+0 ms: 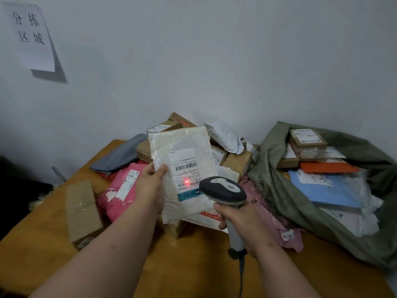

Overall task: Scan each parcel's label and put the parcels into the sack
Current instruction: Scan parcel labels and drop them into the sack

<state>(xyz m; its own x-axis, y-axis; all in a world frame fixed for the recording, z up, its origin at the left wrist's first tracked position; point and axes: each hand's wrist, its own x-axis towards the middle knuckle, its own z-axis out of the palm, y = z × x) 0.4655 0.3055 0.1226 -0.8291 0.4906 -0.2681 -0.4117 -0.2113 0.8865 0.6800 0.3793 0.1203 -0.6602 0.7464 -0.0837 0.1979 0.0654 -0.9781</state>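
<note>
The left hand [150, 179] pinches a white parcel [182, 168] upright, label [185, 168] facing the scanner [223, 190] that the right hand [242, 220] grips, so the red beam lands there. The sack [300, 201] lies open alongside, near for dropping.

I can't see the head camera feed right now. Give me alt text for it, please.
The left hand holds up a white mailer parcel while the right hand aims a handheld scanner, its red light falling on the parcel's label. Behind lie more parcels heaped on a wooden table, with an open green sack of parcels at right.
</note>
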